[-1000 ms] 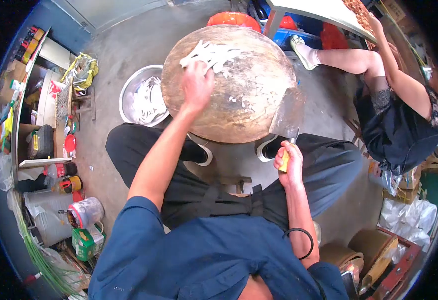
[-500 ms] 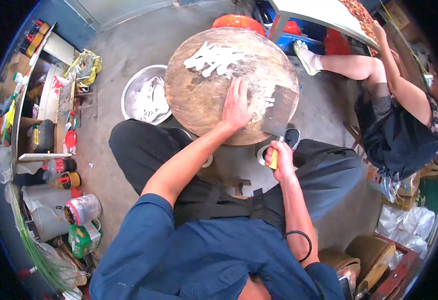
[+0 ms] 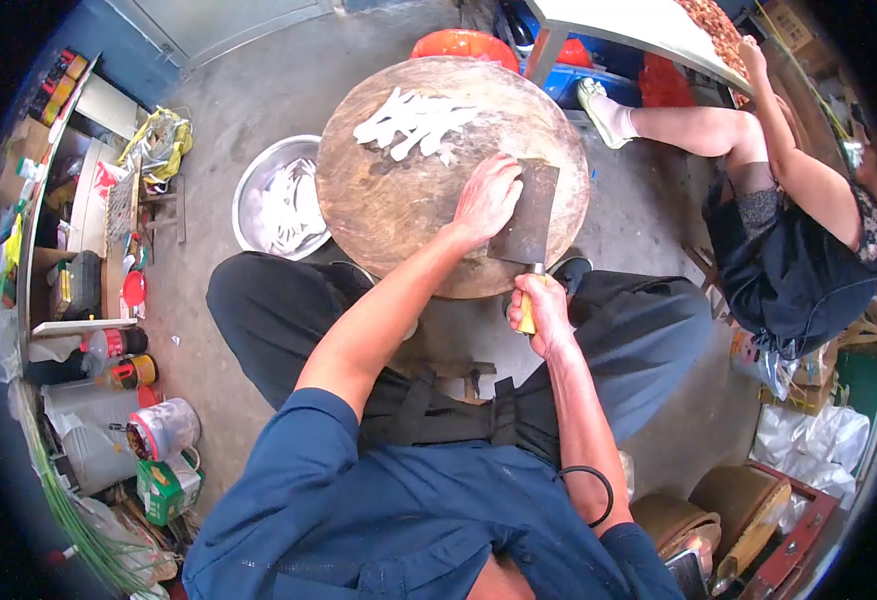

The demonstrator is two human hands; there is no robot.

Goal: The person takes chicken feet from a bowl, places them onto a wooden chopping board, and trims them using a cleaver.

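Observation:
On the round wooden chopping board (image 3: 399,220), my left hand (image 3: 487,200) has its fingers curled, right at the left side of the cleaver blade. Whatever lies beneath those fingers is hidden. My right hand (image 3: 547,312) grips the yellow handle of the cleaver (image 3: 529,215), whose broad blade lies over the board's right part. A pile of long white pieces (image 3: 414,122) rests on the far left part of the board. To the left of the board, a metal basin (image 3: 243,205) on the floor holds more white pieces.
A person (image 3: 789,200) sits at the right beside a white table (image 3: 619,35) bearing small reddish-brown items. Behind the board is an orange-red container (image 3: 467,47). Shelves (image 3: 84,328) with jars and bottles line the left. Boxes and plastic bags fill the lower right.
The cleaver has moved left, up against my left hand. My left hand's fingers went from stretched out to curled. The small white bits between hand and blade are now hidden.

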